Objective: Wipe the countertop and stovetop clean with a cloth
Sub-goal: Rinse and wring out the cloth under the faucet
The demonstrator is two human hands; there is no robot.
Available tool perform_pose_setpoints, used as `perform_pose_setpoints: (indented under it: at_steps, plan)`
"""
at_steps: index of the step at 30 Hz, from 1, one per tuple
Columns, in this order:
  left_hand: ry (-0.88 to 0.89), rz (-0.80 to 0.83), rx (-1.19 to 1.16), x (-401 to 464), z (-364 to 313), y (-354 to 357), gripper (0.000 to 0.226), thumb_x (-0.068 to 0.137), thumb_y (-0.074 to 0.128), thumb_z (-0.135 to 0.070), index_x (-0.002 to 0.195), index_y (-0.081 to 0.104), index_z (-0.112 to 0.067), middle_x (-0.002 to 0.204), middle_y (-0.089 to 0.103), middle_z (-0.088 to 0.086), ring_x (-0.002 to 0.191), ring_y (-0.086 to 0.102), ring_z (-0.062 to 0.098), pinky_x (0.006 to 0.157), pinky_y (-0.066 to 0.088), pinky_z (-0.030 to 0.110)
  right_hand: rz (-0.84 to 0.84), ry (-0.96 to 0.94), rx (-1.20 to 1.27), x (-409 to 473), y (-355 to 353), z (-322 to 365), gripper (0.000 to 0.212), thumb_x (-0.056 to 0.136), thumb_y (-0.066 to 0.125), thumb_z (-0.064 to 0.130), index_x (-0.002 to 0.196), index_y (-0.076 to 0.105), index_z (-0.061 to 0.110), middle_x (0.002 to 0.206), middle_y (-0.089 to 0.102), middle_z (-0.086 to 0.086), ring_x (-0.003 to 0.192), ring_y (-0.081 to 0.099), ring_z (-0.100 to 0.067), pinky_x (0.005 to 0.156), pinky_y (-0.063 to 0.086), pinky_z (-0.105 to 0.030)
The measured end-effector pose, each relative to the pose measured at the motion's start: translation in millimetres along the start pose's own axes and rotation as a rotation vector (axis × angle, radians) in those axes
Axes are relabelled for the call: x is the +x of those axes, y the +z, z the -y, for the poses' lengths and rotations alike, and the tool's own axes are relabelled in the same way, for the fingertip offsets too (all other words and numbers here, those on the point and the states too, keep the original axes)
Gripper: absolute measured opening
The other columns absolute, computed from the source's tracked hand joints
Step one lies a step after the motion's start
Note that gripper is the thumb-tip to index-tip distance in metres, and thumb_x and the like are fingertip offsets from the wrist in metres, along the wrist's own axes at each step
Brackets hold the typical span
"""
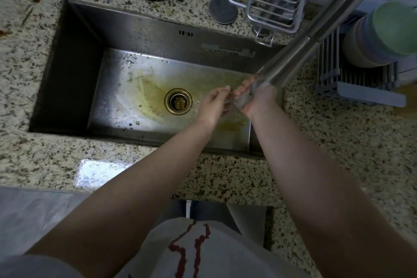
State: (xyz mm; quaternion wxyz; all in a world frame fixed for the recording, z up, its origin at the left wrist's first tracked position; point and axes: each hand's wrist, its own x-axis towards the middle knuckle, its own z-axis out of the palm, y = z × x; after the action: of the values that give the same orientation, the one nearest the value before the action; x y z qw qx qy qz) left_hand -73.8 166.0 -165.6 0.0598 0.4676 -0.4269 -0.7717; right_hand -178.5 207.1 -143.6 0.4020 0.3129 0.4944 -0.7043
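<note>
Step in hand: I judge this to be rinsing or wringing the small grey wet cloth (242,99) before any wiping; no wiping is under way in this view, and I see no stovetop.
Cloth: bunched between both hands, over the right part of the stainless steel sink basin (126,79), just below the tip of the brushed steel tap spout (293,61). I cannot tell whether water is running.
Right hand (257,97): reaches in from the sink's front right corner, its fingers (242,88) curled round the cloth, gripping it.
Left hand (213,104): comes from the front edge, just right of the round brass drain strainer (178,101); its fingers (225,90) are drawn together and pinch the cloth's near end.
Arms: both forearms stretch forward over the front edge of the speckled granite tabletop (338,142), converging at the cloth.
Basin: yellowish residue spreads round the drain.
Next move, as I judge it: squeeze the cloth out over the basin, then carry it to the tabletop with a flat spread, keeping clear of the spout overhead.
</note>
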Motion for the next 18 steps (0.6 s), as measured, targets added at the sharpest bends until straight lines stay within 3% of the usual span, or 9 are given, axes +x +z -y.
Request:
perform_pose_setpoints:
  at_steps: [3,5,7,10,13,15,18]
  plan:
    - [-0.046,0.064,-0.067,0.0,-4.9,6.3,0.029,0.099,0.062,-0.039,0.113,0.063,-0.013,0.115,0.071,0.009,0.107,0.069,0.021,0.101,0.055,0.038,0.117,-0.044,-0.209,-3.0,-5.6,-3.2,0.031,0.100,0.061,0.037,0.088,0.061,0.009,0.080,0.060,-0.002,0.072,0.060,-0.016,0.082,0.052,-0.029]
    - [-0.022,0.055,0.023,2.6,-5.2,6.4,0.030,0.095,0.067,-0.039,0.110,0.063,-0.013,0.111,0.072,0.011,0.107,0.070,0.023,0.103,0.054,0.043,0.223,-0.135,-0.450,-7.2,-12.0,-6.2,0.016,0.098,0.067,0.019,0.108,0.063,0.007,0.096,0.069,-0.007,0.086,0.073,-0.020,0.083,0.061,-0.033]
    - [0.012,0.051,0.098,5.5,-5.9,3.4,0.020,0.095,0.068,-0.034,0.103,0.061,-0.018,0.107,0.072,0.009,0.106,0.069,0.023,0.102,0.053,0.042,0.310,-0.217,-0.549,-8.9,-20.0,-5.8,0.016,0.102,0.060,0.009,0.117,0.061,0.014,0.112,0.069,-0.008,0.095,0.076,-0.014,0.087,0.061,-0.030]
    - [0.073,-0.020,0.087,7.2,-11.3,-4.1,0.011,0.097,0.065,-0.019,0.103,0.057,-0.016,0.106,0.068,0.008,0.105,0.066,0.024,0.093,0.055,0.036,0.301,-0.243,-0.531,-8.5,-31.7,1.1,0.018,0.106,0.056,0.018,0.122,0.062,0.022,0.126,0.069,-0.006,0.113,0.071,-0.015,0.103,0.056,-0.038]
    - [0.096,-0.050,-0.014,8.1,-14.9,-7.8,0.009,0.100,0.060,-0.014,0.103,0.052,-0.018,0.109,0.065,0.009,0.109,0.065,0.028,0.098,0.055,0.044,0.066,-0.298,-0.609,-2.0,-37.2,5.5,0.023,0.105,0.059,0.025,0.124,0.067,0.016,0.116,0.074,-0.007,0.104,0.074,-0.018,0.098,0.059,-0.045]
    - [0.134,-0.040,0.004,4.8,-16.7,-5.3,0.009,0.102,0.056,-0.014,0.104,0.051,-0.021,0.111,0.064,0.009,0.107,0.064,0.026,0.088,0.057,0.038,-0.021,-0.289,-0.645,0.4,-36.0,6.4,0.028,0.104,0.059,0.028,0.127,0.068,0.014,0.115,0.074,-0.007,0.104,0.074,-0.021,0.099,0.058,-0.047]
    - [0.223,0.022,0.065,2.7,-17.6,-3.8,0.012,0.102,0.056,-0.015,0.111,0.053,-0.021,0.119,0.064,0.010,0.108,0.065,0.024,0.084,0.059,0.035,0.092,-0.173,-0.678,0.9,-31.0,7.0,0.034,0.102,0.054,0.046,0.120,0.067,0.020,0.123,0.071,-0.008,0.116,0.068,-0.024,0.108,0.051,-0.046]
